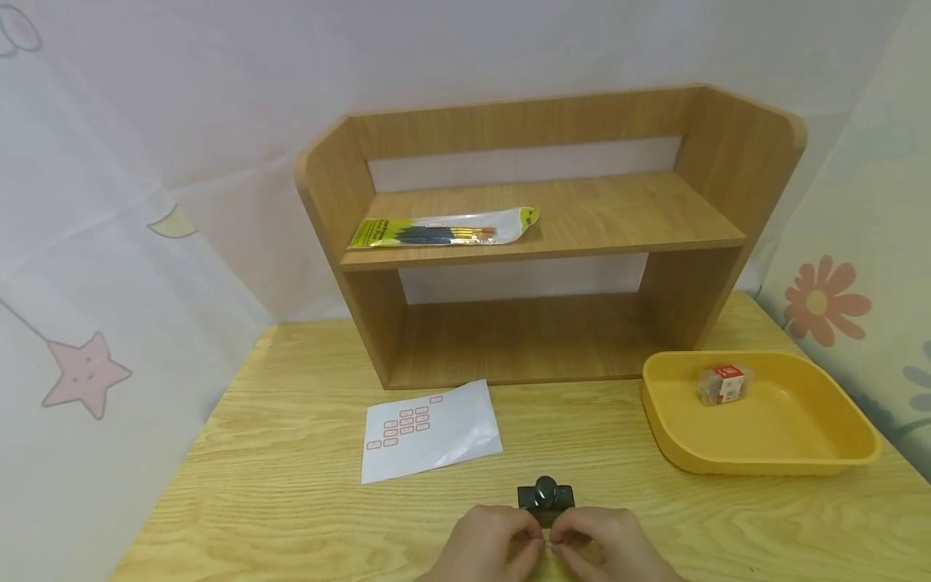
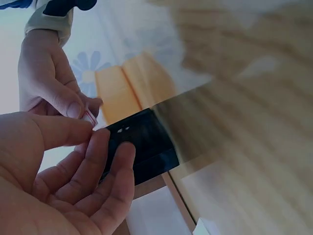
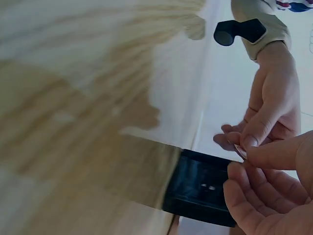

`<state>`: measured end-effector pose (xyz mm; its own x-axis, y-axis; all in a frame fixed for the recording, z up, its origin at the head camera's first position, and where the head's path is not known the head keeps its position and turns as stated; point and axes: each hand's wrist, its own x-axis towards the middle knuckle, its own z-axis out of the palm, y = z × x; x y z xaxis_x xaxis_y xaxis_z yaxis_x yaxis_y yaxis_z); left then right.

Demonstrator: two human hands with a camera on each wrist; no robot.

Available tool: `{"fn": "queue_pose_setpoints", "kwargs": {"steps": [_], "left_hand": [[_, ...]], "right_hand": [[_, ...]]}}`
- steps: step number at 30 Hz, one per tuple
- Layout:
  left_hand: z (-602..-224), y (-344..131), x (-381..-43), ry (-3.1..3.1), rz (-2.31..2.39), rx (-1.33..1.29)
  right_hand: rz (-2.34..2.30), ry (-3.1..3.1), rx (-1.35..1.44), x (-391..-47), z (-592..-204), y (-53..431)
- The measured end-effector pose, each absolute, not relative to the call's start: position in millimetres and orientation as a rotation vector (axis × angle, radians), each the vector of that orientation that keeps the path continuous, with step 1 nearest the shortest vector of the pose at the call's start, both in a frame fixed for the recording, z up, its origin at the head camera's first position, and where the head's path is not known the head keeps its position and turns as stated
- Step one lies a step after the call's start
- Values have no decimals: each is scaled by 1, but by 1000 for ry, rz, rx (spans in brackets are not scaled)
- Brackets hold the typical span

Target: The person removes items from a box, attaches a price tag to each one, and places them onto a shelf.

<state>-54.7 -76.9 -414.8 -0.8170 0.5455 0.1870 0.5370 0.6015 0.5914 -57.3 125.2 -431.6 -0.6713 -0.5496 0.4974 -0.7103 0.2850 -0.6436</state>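
At the front of the table, my left hand [image 1: 486, 543] and right hand [image 1: 612, 543] meet fingertip to fingertip. Between them they pinch a small white sticker [image 2: 90, 116] with red lines, mostly covered by the fingers. Just beyond the fingertips stands a black object [image 1: 545, 495] with a rounded knob on top; its exact kind cannot be told. From the right wrist view, its dark rectangular body [image 3: 200, 188] shows close to the right fingers. Farther left lies a white sheet [image 1: 458, 428] with several red-outlined stickers, one corner lifted.
A wooden two-tier shelf [image 1: 553, 255] stands at the back. On its upper board lies a packet of paintbrushes [image 1: 447, 229]. The yellow tray [image 1: 764, 465] at the right holds a small clear package with a red and white label [image 1: 726, 384]. Printed cloth hangs behind.
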Motion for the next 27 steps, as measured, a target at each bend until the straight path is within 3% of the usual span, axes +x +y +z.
{"fn": "queue_pose_setpoints", "kwargs": {"steps": [16,27], "left_hand": [[-418,-71,-65,2950,876,973],[-420,-62,-74,3256,602,1150]], "right_hand": [[1282,-2477,1048,-71,-433,123],[1241,-2455,900,-82,-435,121]]}}
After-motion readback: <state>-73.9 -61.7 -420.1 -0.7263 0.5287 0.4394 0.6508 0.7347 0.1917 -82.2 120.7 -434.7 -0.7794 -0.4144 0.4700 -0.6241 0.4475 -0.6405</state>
